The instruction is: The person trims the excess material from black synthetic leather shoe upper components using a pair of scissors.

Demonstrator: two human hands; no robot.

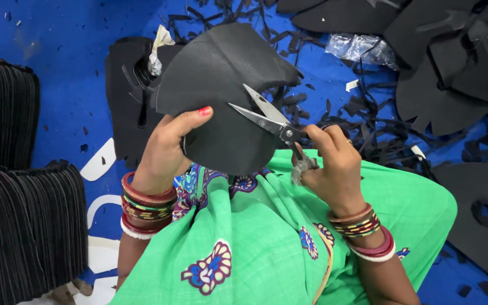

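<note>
Black ribbed foam piece (221,96), likely light and floppy, sits centre frame, pinched at its seven o'clock edge by the left hand (168,149). Right hand (331,166), at three o'clock, grips open scissors (266,116).

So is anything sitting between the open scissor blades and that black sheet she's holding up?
Nothing visible. The left hand holds the ribbed black sheet piece up, and the right hand holds the metal scissors with blades open directly against the sheet's right edge. Black offcut strips lie on the blue floor behind, not between them.
</note>
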